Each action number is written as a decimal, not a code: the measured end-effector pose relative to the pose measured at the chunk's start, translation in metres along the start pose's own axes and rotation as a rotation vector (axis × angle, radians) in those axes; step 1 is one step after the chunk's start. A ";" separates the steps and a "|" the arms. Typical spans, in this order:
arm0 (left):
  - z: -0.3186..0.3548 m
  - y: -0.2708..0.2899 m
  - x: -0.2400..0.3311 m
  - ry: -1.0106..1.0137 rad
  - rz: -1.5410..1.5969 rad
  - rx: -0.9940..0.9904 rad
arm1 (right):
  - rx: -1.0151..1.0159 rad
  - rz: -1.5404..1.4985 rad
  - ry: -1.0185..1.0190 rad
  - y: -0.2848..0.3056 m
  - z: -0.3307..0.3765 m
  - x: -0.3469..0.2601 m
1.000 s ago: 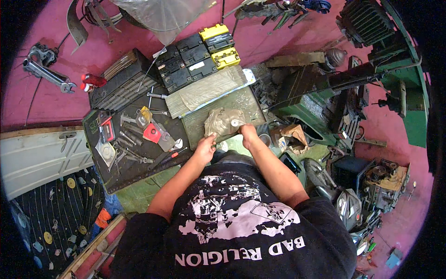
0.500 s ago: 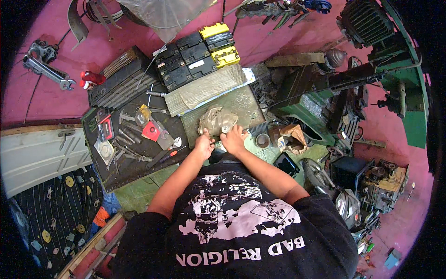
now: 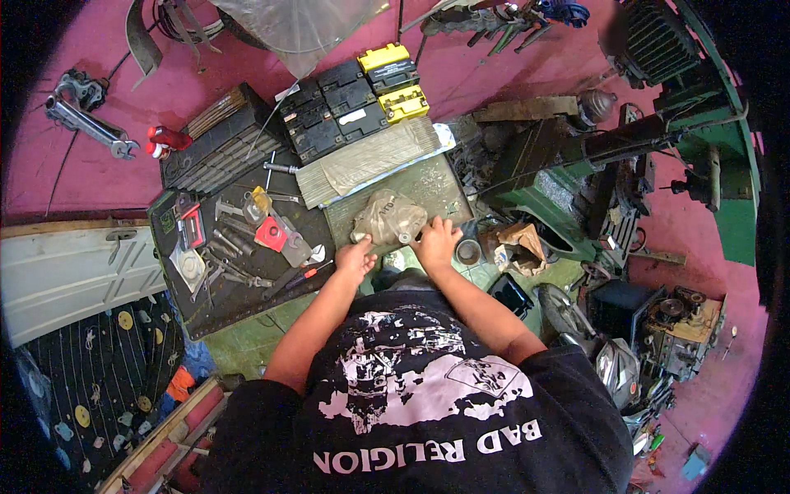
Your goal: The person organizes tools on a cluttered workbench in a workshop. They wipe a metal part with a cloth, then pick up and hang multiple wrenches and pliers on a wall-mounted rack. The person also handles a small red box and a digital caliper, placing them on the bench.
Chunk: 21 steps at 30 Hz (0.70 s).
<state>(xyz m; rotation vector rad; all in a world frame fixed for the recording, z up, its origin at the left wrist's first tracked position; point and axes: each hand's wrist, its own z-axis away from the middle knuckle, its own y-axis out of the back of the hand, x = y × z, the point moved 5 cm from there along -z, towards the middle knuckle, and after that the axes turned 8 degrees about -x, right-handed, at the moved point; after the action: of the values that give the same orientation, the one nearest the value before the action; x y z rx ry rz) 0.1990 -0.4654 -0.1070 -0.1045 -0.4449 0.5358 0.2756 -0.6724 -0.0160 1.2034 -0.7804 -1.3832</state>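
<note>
A dull tan metal casting with dark raised lettering, which looks like an engine cover (image 3: 387, 216), lies on a grey-green tray (image 3: 440, 185) at the bench's near edge. A small round pale fitting (image 3: 405, 238) shows at its near right side. My left hand (image 3: 356, 258) has its fingers curled at the cover's near left corner, the thumb along the edge. At the near right edge, my right hand (image 3: 437, 244) grips the cover with bent fingers, close beside the fitting. The undersides of both grips are hidden.
Left on the dark bench (image 3: 234, 305) lie wrenches, a red-handled screwdriver (image 3: 309, 272) and a red card. Behind the tray are a stack of welding rods (image 3: 362, 160) and several batteries (image 3: 341, 99). A round tin (image 3: 468, 252), a paper bag (image 3: 520, 249) and a green machine (image 3: 527, 193) stand right.
My right hand has shifted right, off the round fitting to the cover's edge. My left hand has slid slightly down and left. The cover sits turned a little differently.
</note>
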 end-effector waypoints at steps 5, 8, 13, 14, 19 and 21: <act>0.038 0.025 0.020 -0.017 -0.480 -0.019 | -0.153 -0.199 -0.082 0.044 0.011 0.008; 0.075 0.013 0.055 -0.375 -1.082 0.199 | -0.329 -0.531 -0.211 0.041 0.017 0.015; 0.100 -0.058 0.107 -1.156 -1.210 0.077 | -0.281 -0.264 -0.092 0.047 0.007 -0.014; 0.093 -0.073 0.114 -1.119 -1.333 0.028 | -0.353 -0.217 -0.114 0.052 0.004 -0.026; 0.004 -0.117 0.132 -0.862 -1.908 -0.184 | -0.449 -0.239 -0.260 0.006 -0.018 -0.030; 0.004 -0.131 0.139 -0.798 -1.938 -0.209 | -0.464 -0.319 -0.305 0.006 -0.021 -0.027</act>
<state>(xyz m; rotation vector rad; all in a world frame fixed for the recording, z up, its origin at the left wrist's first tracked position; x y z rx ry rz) 0.3657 -0.5065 -0.0226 0.3577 -1.1150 -1.4441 0.2942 -0.6435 -0.0100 0.7809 -0.4400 -1.9163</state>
